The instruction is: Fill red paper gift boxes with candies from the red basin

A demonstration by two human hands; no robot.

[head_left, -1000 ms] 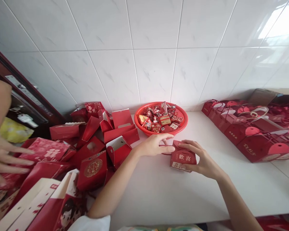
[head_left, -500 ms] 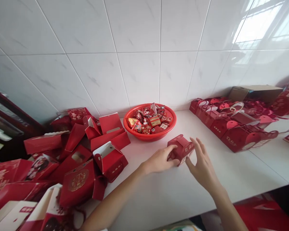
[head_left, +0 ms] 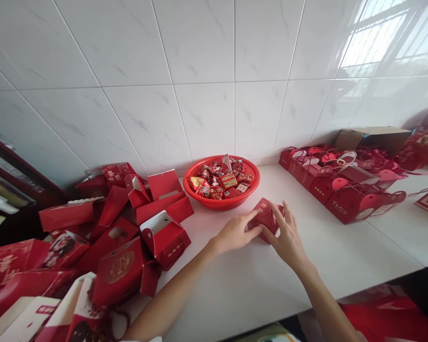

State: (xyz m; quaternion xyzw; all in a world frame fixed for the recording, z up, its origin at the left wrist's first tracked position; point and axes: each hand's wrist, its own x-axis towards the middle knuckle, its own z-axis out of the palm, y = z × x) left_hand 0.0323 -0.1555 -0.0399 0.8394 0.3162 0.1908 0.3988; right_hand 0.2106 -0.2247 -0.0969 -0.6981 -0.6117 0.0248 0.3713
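Note:
A small red cardboard gift box (head_left: 265, 214) with pale printed characters stands on the white countertop, just in front and to the right of the candy basket. My left hand (head_left: 237, 232) grips its left side, fingers behind and thumb at the front. On the right side, my right hand (head_left: 284, 236) is closed around it, with its thumb at the front near my left thumb. Parts of the box are hidden by my fingers. Behind it, a red plastic basket (head_left: 223, 204) holds wrapped candies and snack packets (head_left: 228, 180).
Many red folded boxes (head_left: 117, 270) lie heaped on the left of the countertop (head_left: 214, 294). Rows of red boxes with cord handles (head_left: 345, 202) stand at right, with a brown carton (head_left: 371, 135) behind. A white tiled wall (head_left: 203, 118) closes off the back.
My right hand has moved left from beside the box and closed on it. The box is turned slightly, and its top flaps look more folded down. My left hand stays on it.

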